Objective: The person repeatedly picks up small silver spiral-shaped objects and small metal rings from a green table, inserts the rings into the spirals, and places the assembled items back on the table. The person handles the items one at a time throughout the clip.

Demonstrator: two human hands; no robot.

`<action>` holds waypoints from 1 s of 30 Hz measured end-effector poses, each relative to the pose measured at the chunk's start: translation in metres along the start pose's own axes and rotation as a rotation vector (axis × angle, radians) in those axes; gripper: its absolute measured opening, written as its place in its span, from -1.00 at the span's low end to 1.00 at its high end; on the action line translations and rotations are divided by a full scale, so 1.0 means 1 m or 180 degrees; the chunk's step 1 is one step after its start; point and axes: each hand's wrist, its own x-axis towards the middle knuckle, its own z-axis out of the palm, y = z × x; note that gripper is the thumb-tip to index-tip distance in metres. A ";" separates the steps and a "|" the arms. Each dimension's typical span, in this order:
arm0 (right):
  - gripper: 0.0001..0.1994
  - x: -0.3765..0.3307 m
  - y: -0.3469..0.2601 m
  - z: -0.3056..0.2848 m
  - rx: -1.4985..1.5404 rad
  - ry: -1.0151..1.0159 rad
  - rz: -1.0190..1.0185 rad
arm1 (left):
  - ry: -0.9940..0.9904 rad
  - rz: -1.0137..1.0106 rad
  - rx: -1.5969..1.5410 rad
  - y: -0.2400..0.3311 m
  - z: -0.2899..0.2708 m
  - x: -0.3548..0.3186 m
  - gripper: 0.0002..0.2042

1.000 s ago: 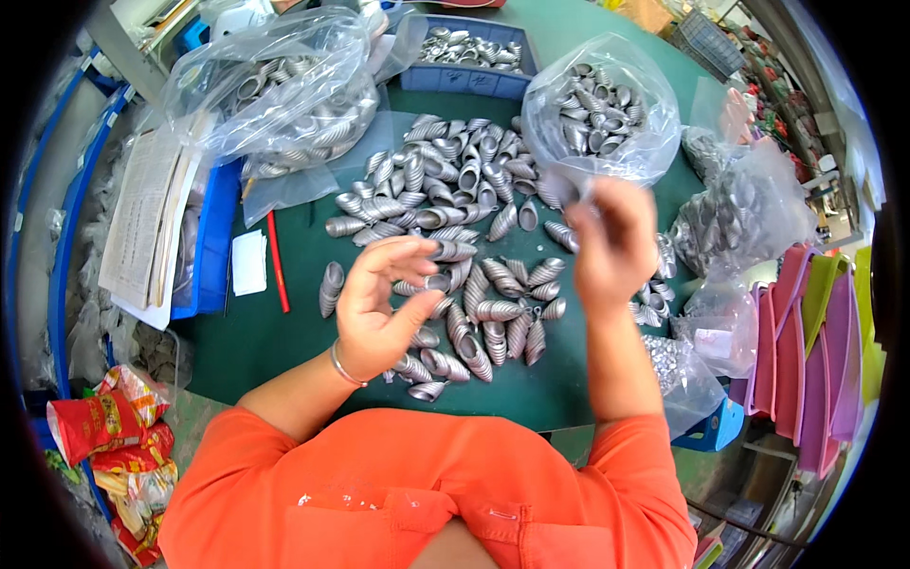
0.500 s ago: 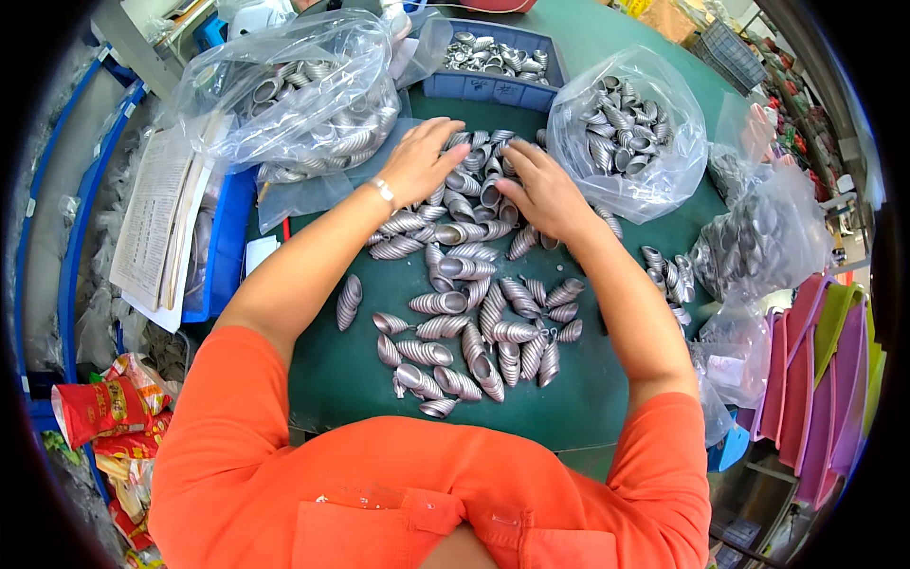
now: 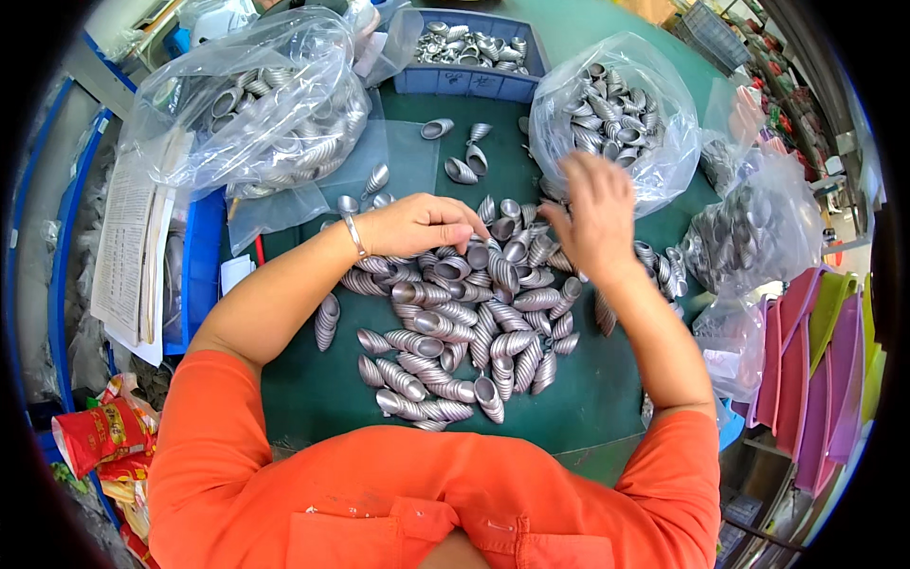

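Note:
A loose heap of silver, ribbed, slant-cut metal tube pieces (image 3: 445, 327) lies on the green tabletop (image 3: 313, 398) in front of me. My left hand (image 3: 417, 226), with a bracelet at the wrist, stretches its fingers rightward over the heap's far edge, the fingertips touching pieces there. My right hand (image 3: 597, 213) is raised at the heap's far right, thumb and fingers apart and slightly blurred, nothing visible in it. It overlaps the near side of a clear plastic bag (image 3: 678, 156) of the same pieces. Several stray pieces (image 3: 461, 171) lie beyond the left hand.
At the far left stands a big clear bag (image 3: 284, 47) of metal pieces. A blue-grey bin (image 3: 469, 81) of small metal parts is at the back. Papers (image 3: 133, 247) lean by a blue box (image 3: 204, 270) on the left; another filled bag (image 3: 758, 228) sits right.
My hands have come nearer, and the pieces from the far edge are now gathered closer into a denser heap. A few are left behind. My right hand has lifted and opened away rightward.

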 end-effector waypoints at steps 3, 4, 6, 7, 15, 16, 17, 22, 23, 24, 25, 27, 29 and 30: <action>-0.76 -0.006 0.044 0.004 -0.0906 -0.0729 0.0065 | -0.0031 -0.0107 -0.0212 0.007 -0.002 0.008 -0.69; -0.85 -0.002 0.055 0.007 -0.0983 -0.1043 -0.0129 | 0.0385 0.0099 -0.0224 0.003 -0.006 0.013 -0.73; -0.94 0.014 0.069 0.001 -0.1036 -0.0751 -0.0468 | 0.0952 0.0287 0.0017 -0.006 -0.019 0.028 -0.76; -0.96 0.026 0.078 -0.009 -0.0629 -0.0528 -0.0224 | 0.1169 0.0246 0.0033 -0.004 -0.022 0.036 -0.77; -0.78 0.122 0.188 -0.103 -0.0968 0.0760 0.0671 | 0.1087 0.0625 0.2007 -0.030 -0.042 0.135 -0.67; -0.78 0.137 0.184 -0.109 -0.0918 0.0886 0.0817 | 0.1076 0.0821 0.2356 -0.034 -0.046 0.150 -0.66; -0.75 0.141 0.172 -0.110 -0.1138 0.1007 0.0589 | 0.1113 0.0684 0.2446 -0.039 -0.047 0.164 -0.63; -0.80 0.123 0.116 -0.080 -0.0295 0.0886 -0.0050 | 0.1196 -0.0433 0.2565 -0.045 -0.034 0.208 -0.59; -0.86 0.112 0.111 -0.078 -0.0552 0.0710 0.0121 | 0.1229 -0.0555 0.2570 -0.046 -0.026 0.208 -0.58; -0.86 0.102 0.109 -0.075 -0.0665 0.1148 -0.0279 | 0.1286 -0.0426 0.2449 -0.056 -0.027 0.209 -0.56; -0.85 0.091 0.109 -0.067 -0.0780 0.1595 -0.0684 | 0.1054 -0.0441 0.2320 -0.051 -0.027 0.207 -0.62; -0.79 0.049 0.096 -0.055 -0.0439 0.1676 -0.1093 | 0.0619 -0.0255 0.1841 -0.047 -0.025 0.205 -0.72; -0.74 -0.008 0.067 -0.043 0.0413 0.0764 -0.0445 | 0.0222 0.0141 0.1145 -0.053 -0.021 0.208 -0.79; -0.74 -0.025 0.058 -0.027 0.0840 0.0230 0.0182 | 0.0210 -0.0038 0.1022 -0.058 -0.019 0.206 -0.77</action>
